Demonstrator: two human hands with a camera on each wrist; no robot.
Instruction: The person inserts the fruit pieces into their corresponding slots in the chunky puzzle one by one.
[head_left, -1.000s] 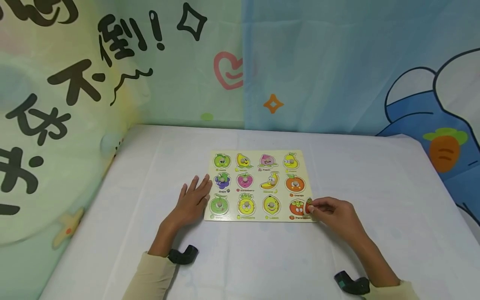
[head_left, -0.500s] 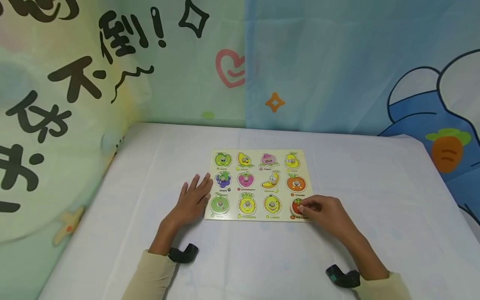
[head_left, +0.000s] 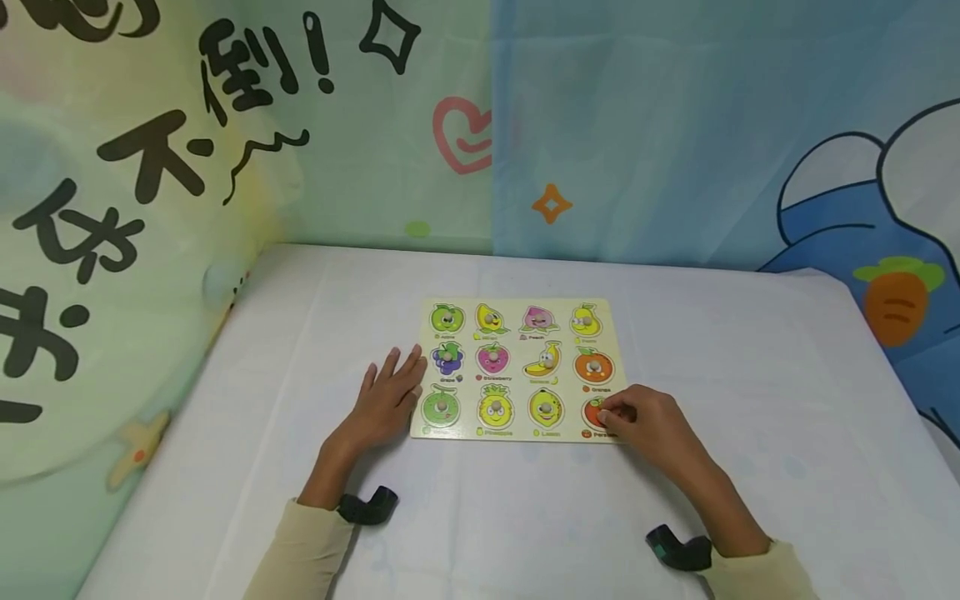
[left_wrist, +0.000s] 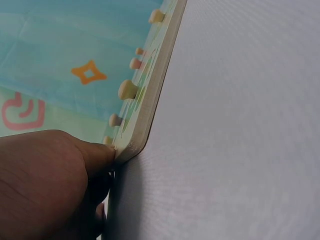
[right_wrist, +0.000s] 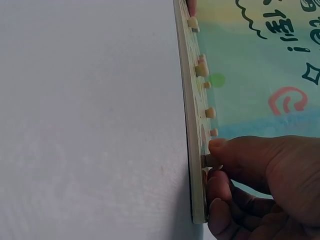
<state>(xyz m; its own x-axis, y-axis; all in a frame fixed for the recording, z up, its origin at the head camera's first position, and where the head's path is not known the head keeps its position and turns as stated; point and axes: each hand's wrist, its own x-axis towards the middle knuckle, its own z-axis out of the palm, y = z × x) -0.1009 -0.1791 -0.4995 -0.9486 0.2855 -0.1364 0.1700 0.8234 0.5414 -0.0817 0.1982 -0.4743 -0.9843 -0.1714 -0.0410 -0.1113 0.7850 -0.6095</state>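
A pale yellow fruit puzzle board lies flat on the white table, with rows of knobbed fruit pieces in it. My right hand is at the board's near right corner and pinches the knob of the red persimmon piece. That piece sits at its printed outline, partly hidden by my fingers. At the left edge of the board rests my left hand, fingers spread and straight. Its thumb touches the board's corner in the left wrist view. Close to it are the melon piece and the grape piece.
A white cloth covers the table. Behind it hangs a printed backdrop. Each wrist wears a black camera, such as the left one and the right one. The other pieces, like the orange, lie in the board.
My right hand has brought the persimmon piece leftward from the board's right edge onto its outline, where it now lies flatter. The left hand has stayed in place.
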